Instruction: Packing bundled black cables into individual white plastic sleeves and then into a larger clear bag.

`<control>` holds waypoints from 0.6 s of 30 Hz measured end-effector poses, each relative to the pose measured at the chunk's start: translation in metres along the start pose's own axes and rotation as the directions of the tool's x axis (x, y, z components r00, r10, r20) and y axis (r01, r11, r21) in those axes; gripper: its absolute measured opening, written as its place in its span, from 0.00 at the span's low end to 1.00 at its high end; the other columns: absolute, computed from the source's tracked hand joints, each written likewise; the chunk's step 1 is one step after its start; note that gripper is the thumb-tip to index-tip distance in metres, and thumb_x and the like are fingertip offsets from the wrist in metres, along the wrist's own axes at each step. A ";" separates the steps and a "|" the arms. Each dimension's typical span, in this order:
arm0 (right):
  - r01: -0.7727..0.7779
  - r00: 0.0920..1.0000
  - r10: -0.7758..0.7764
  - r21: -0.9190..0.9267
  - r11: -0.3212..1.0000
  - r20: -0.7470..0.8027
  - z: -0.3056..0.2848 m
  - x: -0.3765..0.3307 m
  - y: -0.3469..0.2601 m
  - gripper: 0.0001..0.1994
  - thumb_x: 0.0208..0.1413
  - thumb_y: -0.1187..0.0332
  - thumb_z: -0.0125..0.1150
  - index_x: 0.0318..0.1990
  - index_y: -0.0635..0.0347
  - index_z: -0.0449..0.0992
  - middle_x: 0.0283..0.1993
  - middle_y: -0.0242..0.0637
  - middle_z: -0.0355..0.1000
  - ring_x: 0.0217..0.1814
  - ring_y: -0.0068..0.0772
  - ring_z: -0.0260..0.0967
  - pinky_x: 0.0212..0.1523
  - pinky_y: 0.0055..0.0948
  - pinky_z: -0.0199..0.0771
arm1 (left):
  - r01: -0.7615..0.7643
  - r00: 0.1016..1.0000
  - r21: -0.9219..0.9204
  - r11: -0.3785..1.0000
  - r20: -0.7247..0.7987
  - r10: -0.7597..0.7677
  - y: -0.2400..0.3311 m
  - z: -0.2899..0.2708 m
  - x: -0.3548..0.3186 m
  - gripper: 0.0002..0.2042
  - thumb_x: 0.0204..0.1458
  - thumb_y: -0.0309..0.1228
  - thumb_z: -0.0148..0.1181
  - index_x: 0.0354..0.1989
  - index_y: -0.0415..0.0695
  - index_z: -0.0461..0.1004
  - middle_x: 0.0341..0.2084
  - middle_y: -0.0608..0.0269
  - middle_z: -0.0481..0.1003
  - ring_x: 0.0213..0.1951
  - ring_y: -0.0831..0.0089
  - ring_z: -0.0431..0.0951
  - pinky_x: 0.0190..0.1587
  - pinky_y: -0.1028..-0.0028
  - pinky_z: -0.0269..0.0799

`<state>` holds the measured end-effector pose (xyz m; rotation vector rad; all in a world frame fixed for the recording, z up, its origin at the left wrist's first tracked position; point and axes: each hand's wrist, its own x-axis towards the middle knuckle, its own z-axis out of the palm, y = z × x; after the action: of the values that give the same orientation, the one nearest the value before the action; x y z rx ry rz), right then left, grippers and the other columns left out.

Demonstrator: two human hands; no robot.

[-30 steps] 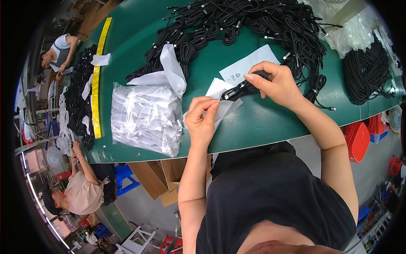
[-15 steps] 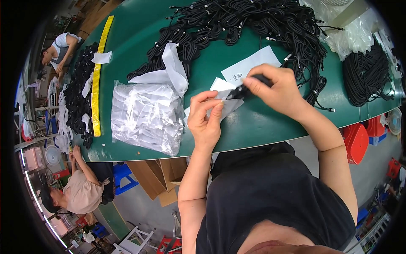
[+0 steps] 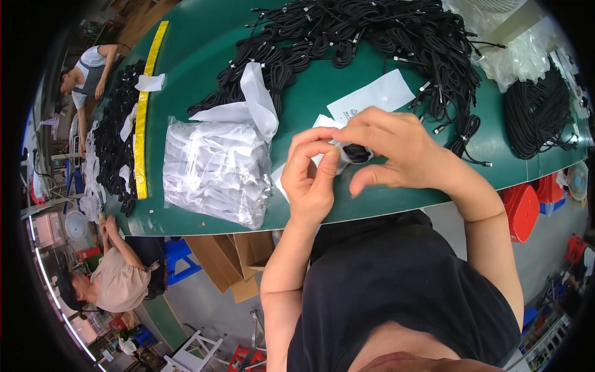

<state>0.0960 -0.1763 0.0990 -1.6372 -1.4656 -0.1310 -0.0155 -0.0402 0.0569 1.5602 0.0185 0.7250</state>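
Observation:
My left hand (image 3: 312, 180) pinches the edge of a small translucent white plastic bag (image 3: 343, 159) between thumb and fingers. A coiled black cable (image 3: 357, 152) sits in the mouth of that bag, mostly covered by it and my hands. Over the bag, my right hand (image 3: 400, 149) has its fingers stretched toward the left fingertips, its thumb held apart below the coil. Flat white bags (image 3: 372, 99) lie on the table just beyond my hands. To the left rests a clear pack of white-wrapped pieces (image 3: 217, 170), with loose white bags (image 3: 257, 102) at its far edge.
A heap of coiled black cables (image 3: 365, 31) spreads across the far side of the green table (image 3: 192, 62). Another black bundle (image 3: 538, 115) and clear plastic bags (image 3: 514, 59) are at the right. Yellow tape (image 3: 144, 124) runs along the left, where two people work beyond it.
The black cable coil has gone from my right fingers into the bag. My right hand has shifted left and loosened its grip. My left hand still pinches the bag.

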 end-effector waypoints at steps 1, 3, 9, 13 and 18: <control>-0.001 1.000 0.000 -0.038 0.999 -0.017 -0.003 0.005 -0.002 0.16 0.47 0.62 0.65 0.40 0.61 0.74 0.33 0.39 0.70 0.24 0.28 0.67 0.22 0.21 0.68 | 0.011 1.000 -0.064 0.998 0.009 -0.010 0.002 0.001 0.000 0.04 0.53 0.24 0.57 0.34 0.38 0.70 0.42 0.56 0.71 0.39 0.73 0.69 0.42 0.78 0.65; -0.038 0.994 0.033 -0.050 0.998 -0.103 -0.002 0.010 0.016 0.14 0.47 0.65 0.64 0.40 0.62 0.74 0.33 0.39 0.70 0.24 0.28 0.67 0.23 0.22 0.68 | -0.015 1.000 -0.080 0.997 0.007 0.015 0.004 0.003 0.006 0.04 0.53 0.24 0.56 0.35 0.38 0.69 0.42 0.56 0.71 0.39 0.74 0.69 0.42 0.77 0.66; 0.023 0.998 0.000 -0.362 0.932 0.061 0.033 0.042 0.083 0.13 0.44 0.73 0.59 0.41 0.61 0.74 0.41 0.36 0.72 0.42 0.35 0.68 0.38 0.30 0.68 | 0.060 0.977 -0.157 0.986 -0.195 -0.091 0.003 0.001 0.021 0.05 0.57 0.26 0.52 0.37 0.38 0.67 0.38 0.60 0.71 0.37 0.79 0.69 0.42 0.79 0.66; 0.209 0.967 -0.098 -0.512 0.833 0.234 0.083 0.074 0.128 0.18 0.43 0.69 0.58 0.45 0.57 0.73 0.54 0.36 0.67 0.58 0.38 0.59 0.55 0.36 0.58 | 0.119 0.901 -0.225 0.967 -0.385 -0.200 -0.006 -0.007 0.033 0.06 0.59 0.30 0.50 0.37 0.40 0.66 0.31 0.67 0.70 0.31 0.84 0.68 0.35 0.84 0.65; 0.256 0.895 0.022 -0.555 0.791 0.445 0.082 0.098 0.133 0.11 0.44 0.69 0.59 0.37 0.58 0.75 0.41 0.38 0.68 0.53 0.38 0.63 0.51 0.36 0.61 | 0.103 0.863 -0.139 0.985 -0.480 -0.158 -0.020 -0.020 0.058 0.06 0.59 0.30 0.49 0.37 0.40 0.65 0.25 0.70 0.67 0.25 0.86 0.62 0.26 0.85 0.59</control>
<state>0.1970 -0.0345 0.0389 -2.1859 -2.0157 -0.3600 0.0296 0.0057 0.0630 1.2216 0.4527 0.9814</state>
